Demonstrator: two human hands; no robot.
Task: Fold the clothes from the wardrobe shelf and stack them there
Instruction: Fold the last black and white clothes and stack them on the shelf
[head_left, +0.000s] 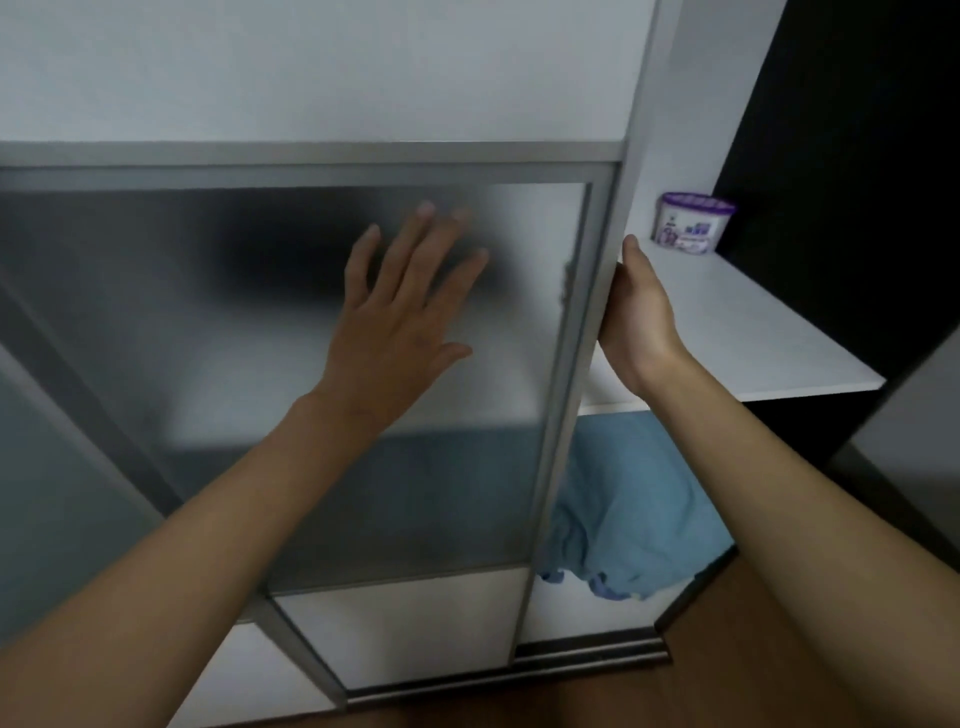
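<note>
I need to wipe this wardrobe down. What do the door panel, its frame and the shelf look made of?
Door panel: frosted glass or acrylic; shapes blur through it. Frame: brushed metal, probably aluminium, with a grey matte sheen. Shelf: white laminated board, smooth and matte.

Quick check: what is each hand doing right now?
Left hand: open, flat on the frosted door panel.
Right hand: closed around the door frame edge.

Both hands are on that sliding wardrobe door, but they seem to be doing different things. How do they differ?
The left hand lies flat on the frosted panel, fingers spread; the right hand curls around the door's metal edge. The left hand shows its back in full, while the right hand's fingers are hidden behind the frame. The left hand is over the closed part; the right hand is at the opening, above the blue clothes. Both are bare and touch the same door.
</note>
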